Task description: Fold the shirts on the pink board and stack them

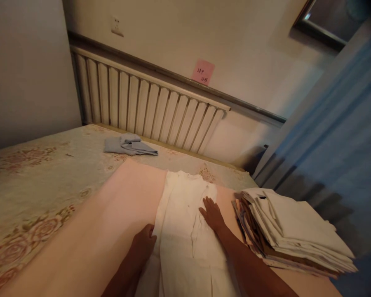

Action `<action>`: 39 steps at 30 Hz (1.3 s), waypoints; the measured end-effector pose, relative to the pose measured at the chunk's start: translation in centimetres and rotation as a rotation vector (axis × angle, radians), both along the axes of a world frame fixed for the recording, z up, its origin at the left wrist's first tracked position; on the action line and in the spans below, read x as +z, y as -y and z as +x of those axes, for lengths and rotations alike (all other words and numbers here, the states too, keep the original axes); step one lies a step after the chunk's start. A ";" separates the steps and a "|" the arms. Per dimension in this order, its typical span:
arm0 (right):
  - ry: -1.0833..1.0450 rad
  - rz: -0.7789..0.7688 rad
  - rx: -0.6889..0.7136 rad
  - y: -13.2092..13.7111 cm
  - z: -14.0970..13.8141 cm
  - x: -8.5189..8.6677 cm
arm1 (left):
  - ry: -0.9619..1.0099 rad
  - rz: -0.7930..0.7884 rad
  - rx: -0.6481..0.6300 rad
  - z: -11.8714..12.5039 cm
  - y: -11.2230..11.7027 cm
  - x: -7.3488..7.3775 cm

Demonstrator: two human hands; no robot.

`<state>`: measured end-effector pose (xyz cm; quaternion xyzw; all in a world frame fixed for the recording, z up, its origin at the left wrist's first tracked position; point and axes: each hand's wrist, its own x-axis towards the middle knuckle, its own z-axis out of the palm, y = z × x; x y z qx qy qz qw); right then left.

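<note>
A white cloth garment lies lengthwise on a pink board or sheet, its far edge uneven and its right side wrinkled. At its left edge, my left hand is closed, fingers curled against the fabric and seeming to pinch it. My right hand rests flat with fingers spread on the upper right part of the garment. The near end of the garment runs out of view at the bottom, and my right forearm covers some of its right edge.
Right of the garment stands a stack of folded cloths. A folded grey cloth lies near the back on the floral-patterned cover. Behind are a radiator, a pink note and a blue curtain.
</note>
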<state>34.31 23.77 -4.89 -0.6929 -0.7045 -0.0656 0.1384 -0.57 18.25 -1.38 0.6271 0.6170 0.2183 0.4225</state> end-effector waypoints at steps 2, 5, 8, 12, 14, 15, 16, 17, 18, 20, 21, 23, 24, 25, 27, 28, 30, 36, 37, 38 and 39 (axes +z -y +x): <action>-0.087 -0.058 0.010 0.4 0.2 0.9 | -0.004 0.001 -0.003 -0.1 0.0 0.0; -0.151 -0.090 0.017 2.5 0.6 1.8 | 0.006 0.022 -0.005 -0.1 0.1 0.1; -0.249 -0.040 0.024 6.4 1.0 1.9 | 0.009 0.044 0.000 0.0 0.2 0.2; -0.295 0.066 0.041 13.0 1.5 0.9 | -0.038 0.042 0.000 0.1 0.2 0.5; -0.260 0.088 0.049 15.7 1.5 0.5 | -0.058 0.041 0.000 0.2 0.2 0.8; -0.241 0.091 0.048 16.8 1.4 0.4 | -0.065 0.042 -0.001 0.2 0.2 0.9; -0.227 0.090 0.041 17.6 1.3 0.3 | -0.068 0.042 -0.002 0.2 0.2 1.0; -0.217 0.089 0.031 18.2 1.2 0.2 | -0.071 0.040 -0.004 0.2 0.2 1.0; -0.210 0.090 0.021 18.6 1.1 0.3 | -0.071 0.039 -0.008 0.2 0.2 1.1; -0.202 0.098 0.005 19.1 0.9 0.4 | -0.066 0.038 -0.020 0.2 0.2 1.1; -0.201 0.102 0.000 19.1 0.8 0.5 | -0.064 0.039 -0.026 0.1 0.2 1.1; -0.202 0.110 -0.003 19.0 0.6 0.6 | -0.061 0.041 -0.039 0.1 0.3 1.1; -0.201 0.112 -0.001 19.0 0.6 0.7 | -0.061 0.043 -0.046 0.0 0.3 1.1; -0.199 0.114 0.003 19.0 0.5 0.8 | -0.061 0.045 -0.053 0.0 0.4 1.1; -0.196 0.113 0.005 18.9 0.5 1.0 | -0.053 0.047 -0.076 -0.2 0.6 1.2; -0.195 0.111 0.004 18.9 0.4 1.1 | -0.041 0.043 -0.092 -0.3 0.7 1.3; -0.197 0.106 -0.006 19.0 0.3 1.2 | -0.006 0.035 -0.124 -0.5 1.0 1.4; -0.205 0.115 -0.016 19.0 0.1 1.4 | -0.009 0.070 -0.172 -0.8 1.5 1.0; -0.206 0.119 -0.013 19.0 0.1 1.4 | -0.012 0.079 -0.174 -0.8 1.6 0.9; -0.206 0.124 -0.012 19.0 0.1 1.4 | -0.010 0.090 -0.176 -0.8 1.7 0.9; -0.205 0.128 -0.011 19.0 0.1 1.3 | -0.003 0.102 -0.174 -0.8 1.8 0.8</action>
